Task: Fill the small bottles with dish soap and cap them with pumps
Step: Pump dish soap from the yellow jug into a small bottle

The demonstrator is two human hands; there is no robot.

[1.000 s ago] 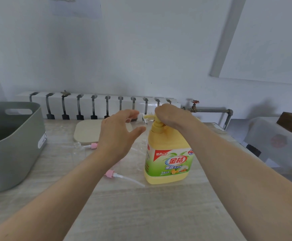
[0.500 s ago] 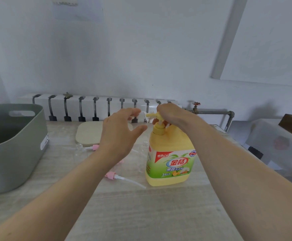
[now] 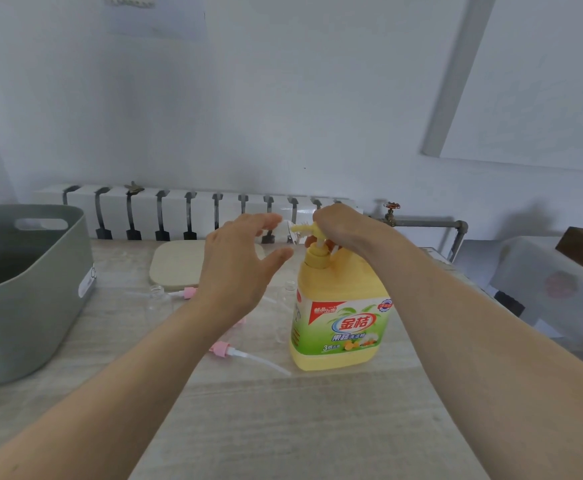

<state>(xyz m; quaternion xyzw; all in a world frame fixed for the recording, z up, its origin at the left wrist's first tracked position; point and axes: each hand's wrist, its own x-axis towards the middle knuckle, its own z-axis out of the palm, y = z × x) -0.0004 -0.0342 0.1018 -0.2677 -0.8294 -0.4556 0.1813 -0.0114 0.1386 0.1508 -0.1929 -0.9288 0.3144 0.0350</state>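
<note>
Table (image 3: pixel 283 427) unchanged, right hand (image 3: pixel 343 225) higher, pump (image 3: pixel 305 229) risen

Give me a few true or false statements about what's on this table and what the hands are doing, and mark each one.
1. The right hand grips the pump head of the yellow dish soap bottle. True.
2. The grey tub stands right of the soap bottle. False: it stands at the far left.
3. A pink pump lies on the table left of the soap bottle. True.
4. The soap bottle lies on its side. False: it stands upright.
5. The left hand lies flat on the table. False: it is raised near the nozzle.
</note>
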